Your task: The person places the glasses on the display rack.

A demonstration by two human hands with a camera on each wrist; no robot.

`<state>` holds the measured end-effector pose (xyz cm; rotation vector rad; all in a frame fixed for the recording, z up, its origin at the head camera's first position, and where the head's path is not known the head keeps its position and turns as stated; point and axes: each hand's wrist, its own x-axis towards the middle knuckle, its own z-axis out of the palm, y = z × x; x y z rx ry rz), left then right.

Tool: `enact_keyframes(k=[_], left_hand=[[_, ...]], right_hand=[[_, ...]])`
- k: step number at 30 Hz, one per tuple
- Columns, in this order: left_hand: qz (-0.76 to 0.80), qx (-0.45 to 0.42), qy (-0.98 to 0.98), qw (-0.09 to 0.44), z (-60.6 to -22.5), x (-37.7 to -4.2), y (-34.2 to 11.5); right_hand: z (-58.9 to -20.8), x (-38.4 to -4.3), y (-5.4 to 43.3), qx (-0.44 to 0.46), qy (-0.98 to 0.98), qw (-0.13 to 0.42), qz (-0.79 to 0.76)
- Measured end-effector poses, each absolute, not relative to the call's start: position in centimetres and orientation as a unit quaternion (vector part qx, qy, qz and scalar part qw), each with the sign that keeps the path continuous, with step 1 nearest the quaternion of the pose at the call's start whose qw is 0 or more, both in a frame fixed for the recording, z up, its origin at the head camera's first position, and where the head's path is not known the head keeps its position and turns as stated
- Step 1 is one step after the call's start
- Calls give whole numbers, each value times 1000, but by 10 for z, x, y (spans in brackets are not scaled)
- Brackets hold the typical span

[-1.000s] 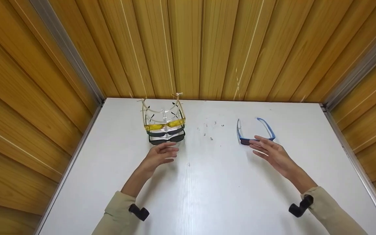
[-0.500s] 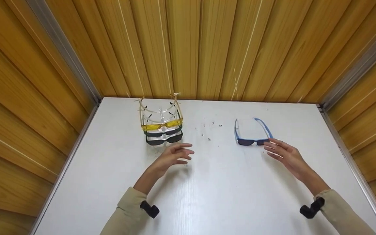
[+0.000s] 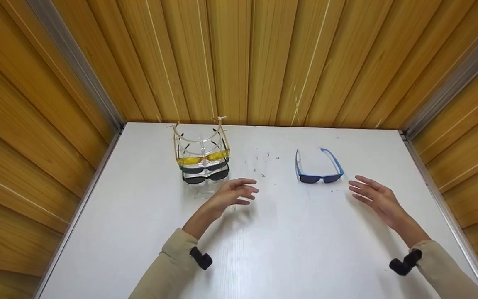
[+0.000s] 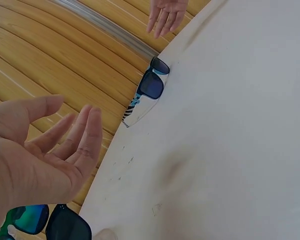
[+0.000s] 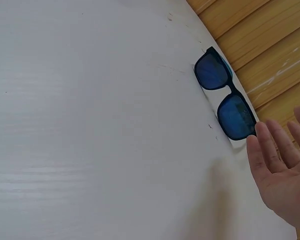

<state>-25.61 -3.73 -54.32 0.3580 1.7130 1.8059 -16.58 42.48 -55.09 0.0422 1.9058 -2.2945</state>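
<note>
white surface, small dark specks toward far half | back wall, yellow-brown wood-grain panels | left wall, right wall likewise | grey metal strips at corners

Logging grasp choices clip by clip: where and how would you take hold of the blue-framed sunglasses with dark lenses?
Probably best pinched at the right corner of the blue-framed sunglasses, coming from the person's right. The open temples point away and the lenses face the person, so that corner offers frame to hold clear of the lenses; the right grip is nearest it.
</note>
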Motion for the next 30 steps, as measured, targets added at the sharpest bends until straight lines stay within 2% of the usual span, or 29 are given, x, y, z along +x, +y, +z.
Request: enact_keyframes(k=[8, 17, 30], left_hand=[[690, 126, 639, 315, -550, -259, -11], [668, 117, 672, 296, -563, -266, 18], [689, 65, 663, 285, -582, -273, 56]], right_hand=[[-560, -169, 437, 31, 620, 77, -780], [-574, -175, 446, 75, 575, 76, -811], [-585, -198, 422, 158, 512, 61, -842]])
